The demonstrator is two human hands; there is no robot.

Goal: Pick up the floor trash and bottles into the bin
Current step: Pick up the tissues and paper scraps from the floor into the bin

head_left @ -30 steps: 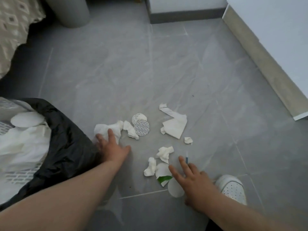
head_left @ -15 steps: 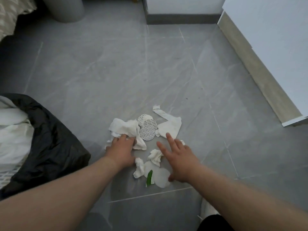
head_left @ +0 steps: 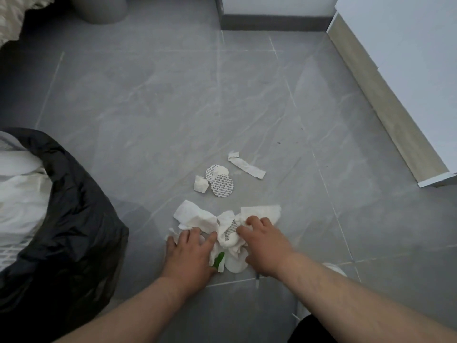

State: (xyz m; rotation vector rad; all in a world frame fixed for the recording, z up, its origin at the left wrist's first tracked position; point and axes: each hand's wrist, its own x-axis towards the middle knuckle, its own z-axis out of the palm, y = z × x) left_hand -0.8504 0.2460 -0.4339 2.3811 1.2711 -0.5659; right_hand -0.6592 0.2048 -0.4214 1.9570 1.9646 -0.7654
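Note:
A heap of crumpled white tissues (head_left: 197, 216) lies on the grey tile floor, with a green scrap (head_left: 218, 260) and a white round disc (head_left: 235, 264) at its near edge. My left hand (head_left: 190, 256) grips the heap's left side, fingers dug into the tissue. On the right side my right hand (head_left: 265, 246) curls its fingers into the paper. Beyond the heap lie two round printed seals (head_left: 221, 185), a small tissue piece (head_left: 200, 184) and a torn paper strip (head_left: 247, 167). The bin with a black bag (head_left: 79, 206) stands at the left, holding white paper.
A white cabinet with a wood-coloured base (head_left: 385, 112) runs along the right. A grey round container (head_left: 99, 8) and patterned bedding (head_left: 14, 18) are at the far left top. My white shoe (head_left: 335, 269) shows under the right forearm.
Both hands have drawn the tissues and scraps together into one heap nearer to me. The seals, small piece and strip were left behind farther out.

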